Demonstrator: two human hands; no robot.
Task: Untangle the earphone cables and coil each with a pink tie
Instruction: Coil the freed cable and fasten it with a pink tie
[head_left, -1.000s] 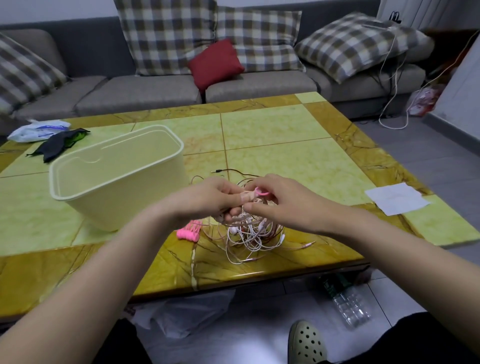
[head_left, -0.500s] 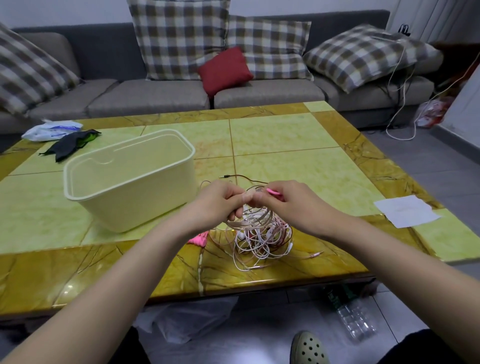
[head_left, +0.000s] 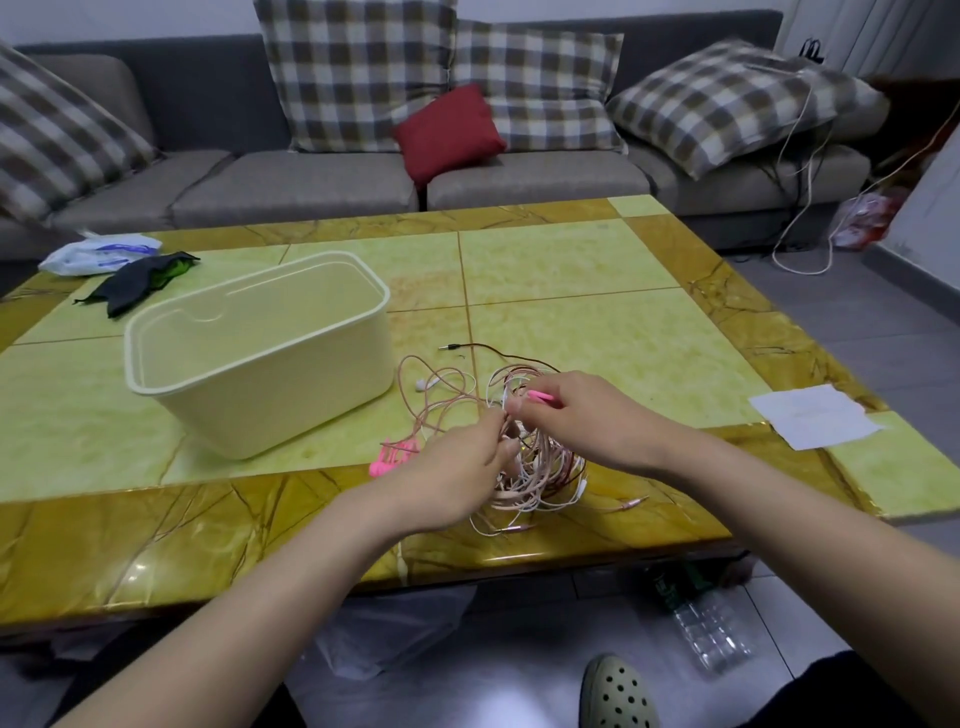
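A tangle of pale pink and white earphone cables lies near the table's front edge, with loose loops spreading toward the tub and a dark cable with a jack plug behind it. My left hand pinches cable strands at the top of the tangle. My right hand holds a pink tie between its fingers and also pinches the cables right beside my left fingertips. A small bundle of spare pink ties lies on the table left of my left hand.
A cream plastic tub stands open to the left of the cables on the yellow-green tiled table. A white paper lies at the right edge, dark cloth and a plastic bag at the far left. A sofa with cushions is behind.
The cable bundle has come down closer to the table. My left hand dropped lower on the tangle, while my right hand stays above with the pink tie. More loose loops now show toward the tub.
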